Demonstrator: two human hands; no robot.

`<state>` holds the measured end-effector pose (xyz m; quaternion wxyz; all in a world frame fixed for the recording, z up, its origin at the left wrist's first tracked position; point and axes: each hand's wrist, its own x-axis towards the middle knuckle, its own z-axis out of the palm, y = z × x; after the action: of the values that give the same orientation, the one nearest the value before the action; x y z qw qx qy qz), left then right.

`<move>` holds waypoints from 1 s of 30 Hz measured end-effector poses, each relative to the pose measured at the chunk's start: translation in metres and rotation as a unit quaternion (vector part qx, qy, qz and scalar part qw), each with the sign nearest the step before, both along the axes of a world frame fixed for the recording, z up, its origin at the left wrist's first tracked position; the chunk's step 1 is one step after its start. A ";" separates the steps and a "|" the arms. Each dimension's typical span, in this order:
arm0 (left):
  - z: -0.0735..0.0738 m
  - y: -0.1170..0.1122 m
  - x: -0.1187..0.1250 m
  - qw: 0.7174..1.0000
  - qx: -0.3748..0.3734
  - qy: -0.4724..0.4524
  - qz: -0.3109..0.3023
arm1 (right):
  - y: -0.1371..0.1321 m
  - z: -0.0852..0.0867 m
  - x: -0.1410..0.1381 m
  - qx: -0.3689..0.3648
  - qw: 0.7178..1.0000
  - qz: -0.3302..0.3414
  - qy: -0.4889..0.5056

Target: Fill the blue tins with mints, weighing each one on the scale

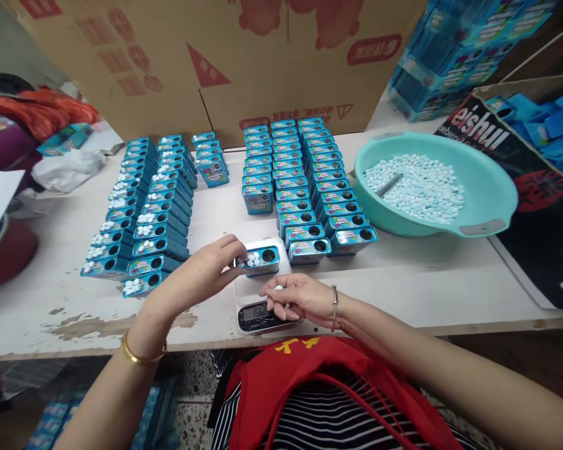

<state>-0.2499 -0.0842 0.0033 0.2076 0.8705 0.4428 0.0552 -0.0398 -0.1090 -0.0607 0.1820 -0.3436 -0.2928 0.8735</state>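
Observation:
A small blue tin (261, 260) with white tablets piled on its top stands on a white digital scale (259, 312) at the table's front edge. My left hand (201, 275) grips the tin's left end with thumb and fingertips. My right hand (296, 299) hovers over the scale's display, fingers curled, pinching a few white tablets (278, 288). The display shows digits.
Rows of blue tins topped with tablets (138, 212) stand at left; rows of tins with open holes (304, 181) stand at centre. A teal basin (483, 212) holds white tablets and a scoop at right. Cardboard boxes (216, 56) stand behind. A black printed box (535, 187) sits at right.

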 end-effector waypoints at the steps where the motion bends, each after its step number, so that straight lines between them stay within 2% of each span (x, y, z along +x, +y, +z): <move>1: 0.001 0.001 0.000 1.000 -0.005 -0.005 -0.005 | 0.000 -0.001 -0.001 -0.007 1.000 -0.007 0.004; 6: 0.000 0.005 -0.003 0.998 -0.043 -0.033 -0.022 | 0.000 -0.003 -0.005 -0.025 0.999 -0.030 0.018; 14: -0.002 0.012 -0.009 0.996 -0.050 -0.061 -0.048 | -0.005 -0.005 -0.007 -0.051 0.998 -0.028 0.021; 18: 0.008 -0.002 0.004 0.992 -0.034 -0.112 -0.044 | -0.005 0.000 -0.008 -0.091 0.994 -0.037 0.056; 22: 0.020 -0.021 0.027 0.988 -0.021 -0.130 -0.081 | -0.006 0.008 -0.003 -0.152 0.980 -0.060 0.116; 24: 0.024 -0.025 0.029 0.987 0.041 -0.148 -0.047 | -0.008 0.010 0.006 -0.159 0.979 -0.083 0.101; 27: 0.026 -0.025 0.013 0.963 0.160 -0.197 0.087 | -0.014 0.006 0.026 -0.141 0.982 -0.114 0.059; 30: 0.023 -0.025 -0.011 0.941 0.177 -0.212 0.195 | -0.021 -0.005 0.050 -0.127 0.978 -0.161 0.029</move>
<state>-0.2605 -0.1095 0.0258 0.1244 0.7578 0.5325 0.3559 0.0101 -0.1298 -0.0652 0.2833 -0.3813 -0.1147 0.8725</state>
